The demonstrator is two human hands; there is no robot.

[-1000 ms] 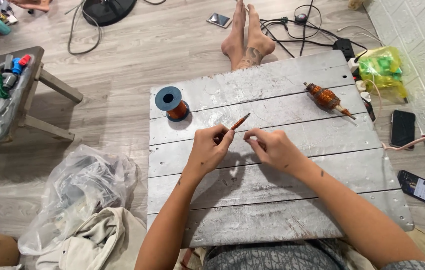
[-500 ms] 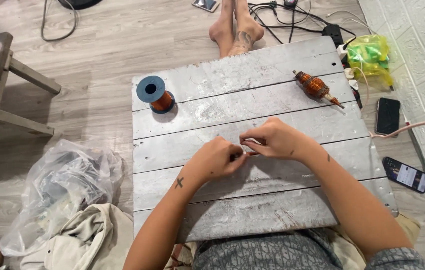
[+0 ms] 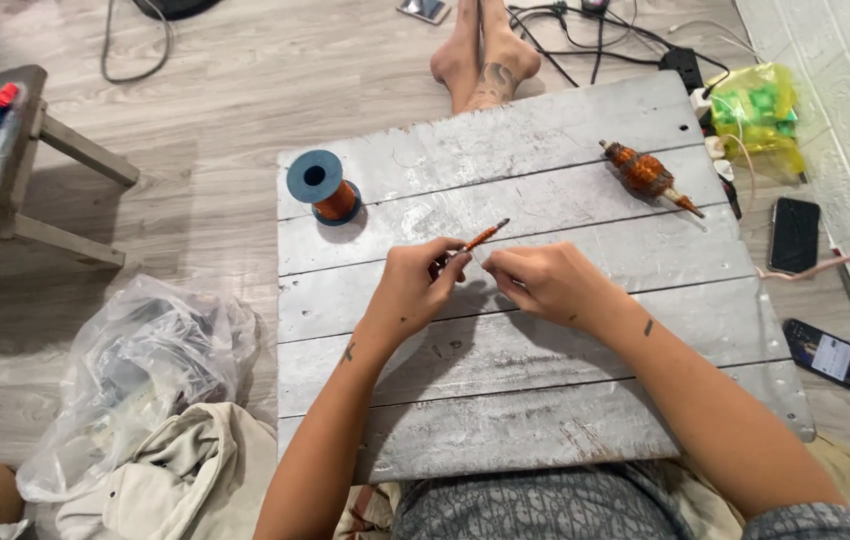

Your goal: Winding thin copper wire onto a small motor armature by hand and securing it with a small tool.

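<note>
- Near the board's middle, the left hand pinches a thin copper-wound rod, its tip jutting past the fingertips.
- The right hand, fingers pressed together, sits just beside it.

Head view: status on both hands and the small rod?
Left hand pinching thin orange rod, tip tilted up-right. Right hand close beside it; grip unclear. Copper wire spool and wound armature sit apart on grey board, nothing between.
</note>
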